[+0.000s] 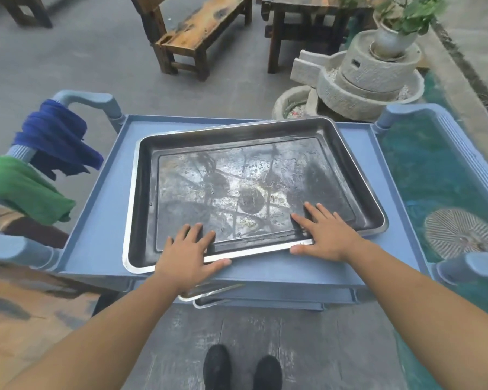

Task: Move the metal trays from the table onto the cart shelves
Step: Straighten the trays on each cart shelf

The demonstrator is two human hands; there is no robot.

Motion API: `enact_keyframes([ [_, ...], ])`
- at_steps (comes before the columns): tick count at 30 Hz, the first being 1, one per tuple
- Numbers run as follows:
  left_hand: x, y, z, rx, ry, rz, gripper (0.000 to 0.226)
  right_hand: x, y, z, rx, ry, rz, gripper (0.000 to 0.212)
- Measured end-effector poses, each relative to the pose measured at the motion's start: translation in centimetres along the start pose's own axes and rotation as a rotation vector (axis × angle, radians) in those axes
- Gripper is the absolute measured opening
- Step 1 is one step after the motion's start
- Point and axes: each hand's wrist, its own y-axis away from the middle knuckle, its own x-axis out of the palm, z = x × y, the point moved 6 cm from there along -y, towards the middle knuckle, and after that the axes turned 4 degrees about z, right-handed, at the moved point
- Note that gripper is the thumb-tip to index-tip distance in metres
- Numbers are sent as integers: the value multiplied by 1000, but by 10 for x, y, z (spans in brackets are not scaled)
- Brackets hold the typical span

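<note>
The tray point(237, 170) lies skewed on the cart's top shelf point(102, 209). Its far right corner reaches over the shelf's back lip and its near left corner sits close to the front lip. Bare shelf shows on both sides of the tray, wider on the left, and a strip shows along the front at the right. The tray holds nothing, only stains and reflections on its floor.

The left grip point(186, 254) is spread flat over the tray's near rim, with its fingers straight inside and its thumb outside the rim. The right grip point(327, 235) lies the same way further along the rim, fingers apart, clamped on nothing.

Below the top shelf, the corners of two lower trays point(209, 294) jut out from the shelves there.

A blue cloth point(54, 136) and a green cloth point(23, 187) hang on the left handle point(88, 97). A stone mill point(369, 71) stands just beyond the cart's far right corner, and a bench point(197, 32) stands well apart across open floor.
</note>
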Motion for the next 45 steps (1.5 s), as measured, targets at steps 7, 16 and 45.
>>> enact_keyframes([
  [7, -11, -23, 13, 112, -47, 46, 106, 9, 12, 9, 115, -76, -54, 113],
  [16, -12, -35, 18, 154, -70, 22, 109, 16, 11, 10, 170, -66, -96, 112],
  [45, 5, 26, 16, 143, -75, 86, 112, 43, 64, 40, 162, -95, -25, 114],
])
